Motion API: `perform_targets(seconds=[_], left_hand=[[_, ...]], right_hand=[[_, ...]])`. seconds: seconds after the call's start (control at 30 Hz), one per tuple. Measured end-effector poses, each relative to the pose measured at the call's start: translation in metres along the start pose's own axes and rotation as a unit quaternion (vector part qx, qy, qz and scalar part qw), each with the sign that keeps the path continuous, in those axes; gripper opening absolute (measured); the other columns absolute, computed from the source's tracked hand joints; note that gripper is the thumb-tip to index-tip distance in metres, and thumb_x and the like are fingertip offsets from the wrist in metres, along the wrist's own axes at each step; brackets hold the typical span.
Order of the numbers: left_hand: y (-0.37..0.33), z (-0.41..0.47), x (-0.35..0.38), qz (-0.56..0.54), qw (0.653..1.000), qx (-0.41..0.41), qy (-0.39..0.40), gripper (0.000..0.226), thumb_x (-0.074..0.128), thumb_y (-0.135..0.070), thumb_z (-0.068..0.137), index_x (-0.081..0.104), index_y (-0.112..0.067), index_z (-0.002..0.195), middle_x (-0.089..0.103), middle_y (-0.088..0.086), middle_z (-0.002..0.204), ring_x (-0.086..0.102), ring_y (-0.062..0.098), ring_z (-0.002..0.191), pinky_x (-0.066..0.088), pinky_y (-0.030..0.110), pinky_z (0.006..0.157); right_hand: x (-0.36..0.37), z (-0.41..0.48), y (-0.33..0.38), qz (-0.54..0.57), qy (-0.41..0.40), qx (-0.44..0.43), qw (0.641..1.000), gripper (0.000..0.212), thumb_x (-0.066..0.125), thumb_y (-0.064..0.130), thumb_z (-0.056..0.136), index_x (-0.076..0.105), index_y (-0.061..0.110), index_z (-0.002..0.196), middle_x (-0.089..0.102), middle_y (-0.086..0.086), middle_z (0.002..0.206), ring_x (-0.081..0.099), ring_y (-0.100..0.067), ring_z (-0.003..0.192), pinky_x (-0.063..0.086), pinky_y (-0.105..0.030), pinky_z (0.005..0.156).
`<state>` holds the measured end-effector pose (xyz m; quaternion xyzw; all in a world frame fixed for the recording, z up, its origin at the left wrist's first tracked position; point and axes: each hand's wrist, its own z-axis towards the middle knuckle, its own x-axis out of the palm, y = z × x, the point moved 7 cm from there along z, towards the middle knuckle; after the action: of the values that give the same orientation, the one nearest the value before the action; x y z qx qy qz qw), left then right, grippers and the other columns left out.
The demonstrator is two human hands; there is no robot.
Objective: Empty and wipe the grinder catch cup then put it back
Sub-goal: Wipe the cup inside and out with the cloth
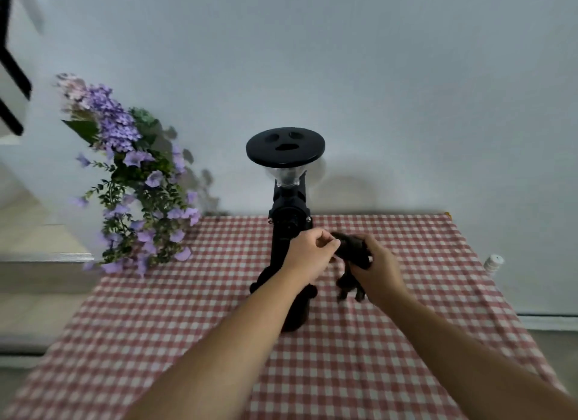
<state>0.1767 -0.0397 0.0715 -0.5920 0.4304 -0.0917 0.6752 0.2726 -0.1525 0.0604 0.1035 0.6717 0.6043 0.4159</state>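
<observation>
- Clutching a dark, soft cloth bundle [352, 249] in the right hand [380, 264], pinching its end with the left hand [312, 247].
- Working just before the tall black lidded grinder [287, 207], near the red-checked surface's [406, 341] far edge.
- Apparently wiping midway; failing to place the catch cup: wrapped in the bundle, or the dark cylinder [295, 318] at the grinder's foot.
- Leaving refitting pending.

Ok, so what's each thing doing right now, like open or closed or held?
Grinder: standing upright on the tablecloth.
Lid: closed on the grinder's top.
Dark cloth: bunched in the right hand, one end dangling.
Right hand: gripping the cloth.
Left hand: fingers curled at the cloth's end; grip unclear.
Flowers: leaning sideways by the wall.
</observation>
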Motion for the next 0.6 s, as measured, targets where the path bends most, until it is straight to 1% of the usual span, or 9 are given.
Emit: perform_targets(seconds=[0.07, 0.1, 0.17, 0.23, 0.33, 0.37, 0.43, 0.53, 0.6], left_hand=[[0.014, -0.002, -0.027, 0.066, 0.997, 0.010, -0.034, 0.010, 0.061, -0.028, 0.096, 0.064, -0.022, 0.090, 0.065, -0.009, 0.086, 0.062, 0.008, 0.081, 0.043, 0.020, 0.067], [0.023, -0.004, -0.038, 0.089, 0.995, 0.009, -0.046, 0.008, 0.060, -0.028, 0.096, 0.063, -0.022, 0.091, 0.064, -0.010, 0.087, 0.061, 0.008, 0.083, 0.042, 0.020, 0.067], [0.052, -0.006, -0.058, 0.117, 0.992, -0.011, -0.047, 0.007, 0.061, -0.026, 0.096, 0.062, -0.022, 0.101, 0.063, -0.010, 0.097, 0.061, 0.010, 0.094, 0.043, 0.021, 0.074], [0.088, -0.007, -0.067, 0.143, 0.989, -0.044, -0.009, 0.023, 0.061, -0.025, 0.096, 0.059, -0.020, 0.118, 0.062, -0.005, 0.117, 0.059, 0.014, 0.109, 0.047, 0.026, 0.087], [0.125, -0.017, -0.064, 0.145, 0.983, -0.079, 0.084, 0.044, 0.055, -0.022, 0.100, 0.045, -0.024, 0.143, 0.050, -0.001, 0.145, 0.051, 0.019, 0.128, 0.045, 0.031, 0.101], [0.131, -0.019, -0.063, 0.136, 0.983, -0.079, 0.099, 0.048, 0.052, -0.019, 0.101, 0.041, -0.026, 0.147, 0.047, 0.000, 0.149, 0.048, 0.020, 0.132, 0.044, 0.030, 0.103], [0.134, -0.023, -0.063, 0.124, 0.985, -0.071, 0.096, 0.051, 0.049, -0.013, 0.102, 0.038, -0.027, 0.150, 0.045, 0.001, 0.152, 0.047, 0.020, 0.134, 0.042, 0.026, 0.103], [0.136, -0.026, -0.058, 0.117, 0.986, -0.072, 0.097, 0.052, 0.052, -0.014, 0.101, 0.040, -0.028, 0.150, 0.049, 0.001, 0.148, 0.051, 0.018, 0.130, 0.043, 0.029, 0.106], [0.135, -0.034, -0.047, 0.093, 0.987, -0.074, 0.111, 0.055, 0.056, -0.014, 0.098, 0.040, -0.029, 0.149, 0.050, 0.000, 0.147, 0.051, 0.018, 0.129, 0.043, 0.032, 0.107]], right_hand=[[0.011, 0.001, 0.008, -0.032, 0.004, -0.014, 0.999, 0.040, 0.062, 0.002, 0.082, 0.056, 0.028, 0.111, 0.062, 0.004, 0.094, 0.065, -0.012, 0.081, 0.053, -0.021, 0.056], [0.017, 0.002, 0.010, -0.057, 0.010, -0.021, 0.998, 0.040, 0.063, 0.003, 0.081, 0.055, 0.028, 0.111, 0.062, 0.004, 0.095, 0.063, -0.016, 0.086, 0.054, -0.027, 0.065], [0.040, 0.001, 0.013, -0.108, 0.050, -0.037, 0.992, 0.043, 0.063, 0.008, 0.080, 0.053, 0.030, 0.115, 0.062, 0.001, 0.104, 0.060, -0.019, 0.095, 0.054, -0.037, 0.080], [0.070, -0.004, 0.010, -0.189, 0.121, -0.054, 0.973, 0.049, 0.061, 0.014, 0.082, 0.048, 0.032, 0.125, 0.057, 0.002, 0.120, 0.054, -0.020, 0.109, 0.049, -0.039, 0.092], [0.109, -0.019, -0.005, -0.307, 0.215, -0.077, 0.924, 0.055, 0.056, 0.017, 0.087, 0.039, 0.032, 0.137, 0.039, 0.005, 0.140, 0.039, -0.022, 0.127, 0.039, -0.039, 0.105], [0.114, -0.022, -0.010, -0.323, 0.222, -0.082, 0.916, 0.054, 0.054, 0.015, 0.088, 0.038, 0.031, 0.138, 0.034, 0.005, 0.143, 0.034, -0.022, 0.130, 0.036, -0.038, 0.108], [0.114, -0.022, -0.013, -0.328, 0.218, -0.091, 0.915, 0.054, 0.051, 0.009, 0.089, 0.039, 0.029, 0.138, 0.032, 0.006, 0.144, 0.030, -0.022, 0.130, 0.032, -0.035, 0.110], [0.110, -0.008, -0.012, -0.345, 0.222, -0.117, 0.904, 0.051, 0.048, 0.005, 0.090, 0.044, 0.031, 0.134, 0.038, 0.007, 0.142, 0.034, -0.023, 0.125, 0.034, -0.035, 0.107], [0.103, 0.002, -0.008, -0.325, 0.210, -0.107, 0.916, 0.049, 0.047, 0.005, 0.090, 0.048, 0.031, 0.131, 0.044, 0.005, 0.138, 0.037, -0.023, 0.123, 0.035, -0.034, 0.104]])
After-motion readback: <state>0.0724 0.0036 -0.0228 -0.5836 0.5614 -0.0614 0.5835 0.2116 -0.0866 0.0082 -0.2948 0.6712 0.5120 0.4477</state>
